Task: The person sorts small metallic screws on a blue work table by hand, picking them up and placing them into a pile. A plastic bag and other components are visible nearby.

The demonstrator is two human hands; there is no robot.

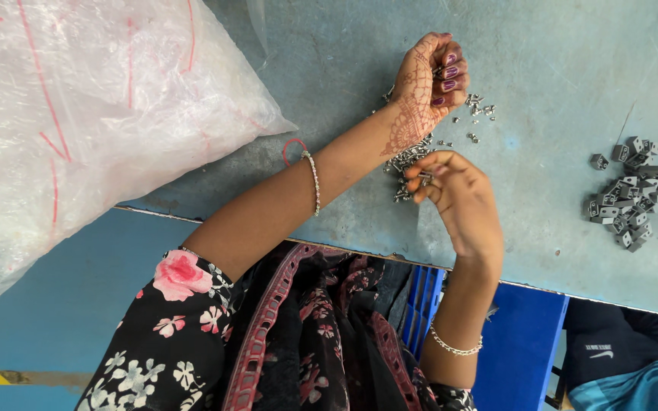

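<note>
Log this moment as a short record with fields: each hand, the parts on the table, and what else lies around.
left hand: left hand, curled shut, holds small silvery metal bits against the palm
right hand: right hand, fingertips pinched together at the pile of small metal screws
loose screws: a few scattered screws beside the left hand
grey parts: heap of small grey plastic pieces at the right, apart from both hands
bag: large clear plastic bag at the left
surface: grey-blue table
</note>
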